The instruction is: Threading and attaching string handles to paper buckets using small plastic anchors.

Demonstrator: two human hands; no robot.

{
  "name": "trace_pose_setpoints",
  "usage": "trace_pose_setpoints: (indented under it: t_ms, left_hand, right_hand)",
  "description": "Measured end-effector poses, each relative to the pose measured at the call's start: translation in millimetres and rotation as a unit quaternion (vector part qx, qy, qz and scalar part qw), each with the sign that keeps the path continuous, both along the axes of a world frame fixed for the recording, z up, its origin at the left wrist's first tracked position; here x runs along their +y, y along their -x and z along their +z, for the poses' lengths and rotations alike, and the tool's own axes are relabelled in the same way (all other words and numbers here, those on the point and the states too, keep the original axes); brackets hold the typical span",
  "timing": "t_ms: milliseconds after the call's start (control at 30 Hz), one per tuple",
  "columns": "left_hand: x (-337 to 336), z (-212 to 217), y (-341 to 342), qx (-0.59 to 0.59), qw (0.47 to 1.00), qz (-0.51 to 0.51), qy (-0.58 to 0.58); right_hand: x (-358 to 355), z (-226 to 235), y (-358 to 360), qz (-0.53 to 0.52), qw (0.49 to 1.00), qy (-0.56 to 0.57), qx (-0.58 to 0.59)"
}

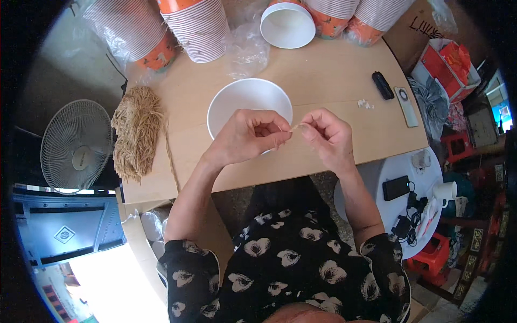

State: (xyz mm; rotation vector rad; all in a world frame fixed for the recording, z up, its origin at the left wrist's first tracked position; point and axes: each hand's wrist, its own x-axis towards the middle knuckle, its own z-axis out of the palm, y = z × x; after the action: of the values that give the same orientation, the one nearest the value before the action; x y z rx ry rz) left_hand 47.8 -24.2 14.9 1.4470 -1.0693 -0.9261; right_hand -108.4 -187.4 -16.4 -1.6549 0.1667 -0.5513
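My left hand (254,135) and my right hand (329,139) meet over the near side of the table. Both are closed in a pinch on a short piece of thin tan string (294,127) that runs between the fingertips. Just behind my left hand stands a white round bowl (245,91); its front rim is partly hidden by that hand. A thick bundle of tan string (137,134) lies on the table's left side, with a few strands trailing to the front edge.
Stacks of orange-and-white paper tubs (196,29) in clear plastic line the back, with one white-mouthed tub (288,26) on its side. A black case (382,85), small white bits (365,104) and a pale flat device (406,106) lie right. A fan (78,145) stands left, a white side table (385,167) right.
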Motion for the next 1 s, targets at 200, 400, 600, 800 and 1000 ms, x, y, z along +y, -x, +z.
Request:
trace_pose_setpoints:
  t_ms: [200, 400, 600, 800, 1000]
  left_hand:
    - [2.1, -1.3, -5.5, 0.084, 0.996, 0.002, -0.019]
    - [4.8, -4.4, -12.0, 0.097, 0.994, -0.033, -0.023]
    - [3.0, -2.9, -9.2, 0.085, 0.995, -0.054, -0.012]
    - [-1.3, -4.4, -6.7, 0.055, 0.997, -0.053, -0.013]
    - [4.7, 4.8, 6.6, -0.118, 0.992, 0.0, 0.037]
  right_hand:
    - [-1.8, 3.4, 2.5, 0.018, 1.0, 0.015, 0.004]
    - [-6.6, -2.7, 3.7, 0.003, 0.998, 0.042, 0.04]
    - [-6.5, 5.9, 3.7, -0.02, 0.998, 0.057, 0.01]
    - [-3.1, 14.0, 2.5, -0.015, 0.999, 0.047, -0.008]
    - [-19.4, 17.8, 11.9, 0.024, 0.983, 0.155, 0.099]
